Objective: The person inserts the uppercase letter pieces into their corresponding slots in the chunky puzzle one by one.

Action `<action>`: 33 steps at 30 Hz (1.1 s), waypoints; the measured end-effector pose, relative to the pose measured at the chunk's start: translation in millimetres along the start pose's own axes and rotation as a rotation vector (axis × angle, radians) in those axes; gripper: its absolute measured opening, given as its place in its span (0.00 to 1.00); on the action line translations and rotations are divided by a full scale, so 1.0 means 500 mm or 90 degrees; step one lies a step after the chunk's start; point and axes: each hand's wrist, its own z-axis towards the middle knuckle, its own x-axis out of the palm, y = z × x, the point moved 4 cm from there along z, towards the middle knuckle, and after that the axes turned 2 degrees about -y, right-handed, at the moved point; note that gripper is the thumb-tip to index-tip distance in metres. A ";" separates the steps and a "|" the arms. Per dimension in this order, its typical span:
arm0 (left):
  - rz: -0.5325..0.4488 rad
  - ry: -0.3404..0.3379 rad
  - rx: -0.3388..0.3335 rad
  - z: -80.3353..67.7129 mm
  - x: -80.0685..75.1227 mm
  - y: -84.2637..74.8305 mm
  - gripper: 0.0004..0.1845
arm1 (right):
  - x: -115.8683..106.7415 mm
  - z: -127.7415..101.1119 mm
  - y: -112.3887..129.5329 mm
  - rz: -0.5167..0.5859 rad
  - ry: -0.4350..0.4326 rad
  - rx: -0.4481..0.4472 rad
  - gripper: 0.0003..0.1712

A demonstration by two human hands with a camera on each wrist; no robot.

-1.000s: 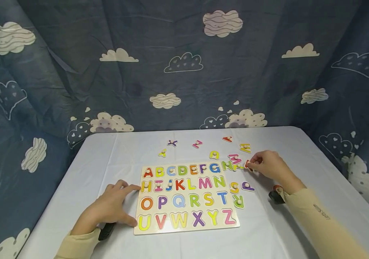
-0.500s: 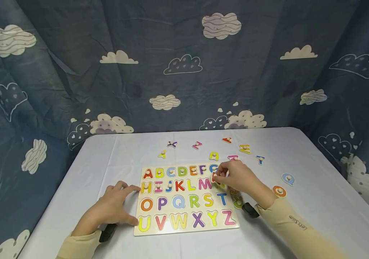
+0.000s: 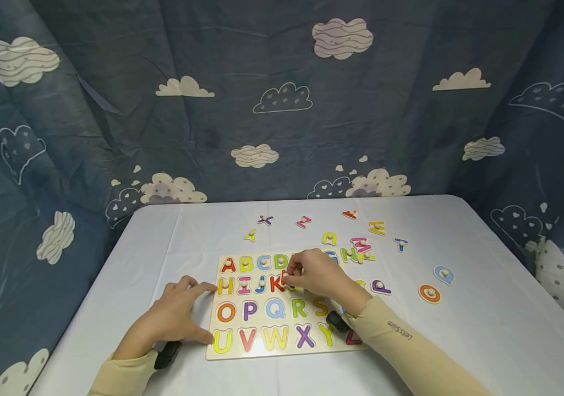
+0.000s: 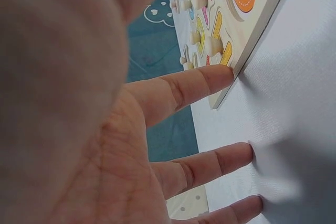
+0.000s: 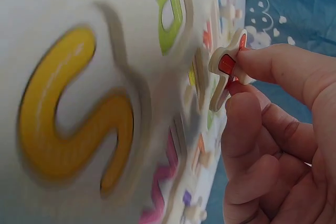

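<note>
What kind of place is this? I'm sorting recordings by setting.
Probably a curtained-off tabletop recording booth: a cloud-printed blue cloth backdrop wraps around a white-covered table, which holds only an alphabet puzzle board and loose letter pieces.

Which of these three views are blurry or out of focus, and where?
Head view: sharp and evenly lit, edges bowed by the wide lens. Left wrist view: the left hand fills the frame, its palm out of focus, while the puzzle board is clearer. Right wrist view: the yellow S is smeared, but the red letter piece is sharper.
</note>
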 end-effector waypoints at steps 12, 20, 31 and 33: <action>0.001 0.004 0.000 0.001 -0.001 -0.003 0.54 | 0.039 0.022 0.024 0.011 0.009 -0.013 0.14; 0.005 0.005 -0.002 0.000 0.000 -0.001 0.53 | 0.049 0.028 0.027 0.007 0.009 -0.020 0.14; 0.004 0.002 -0.002 0.000 0.001 -0.002 0.54 | 0.049 0.022 0.029 0.008 0.007 -0.007 0.14; 0.004 0.005 -0.004 0.000 0.001 -0.002 0.54 | 0.051 0.021 0.027 0.015 0.008 -0.001 0.13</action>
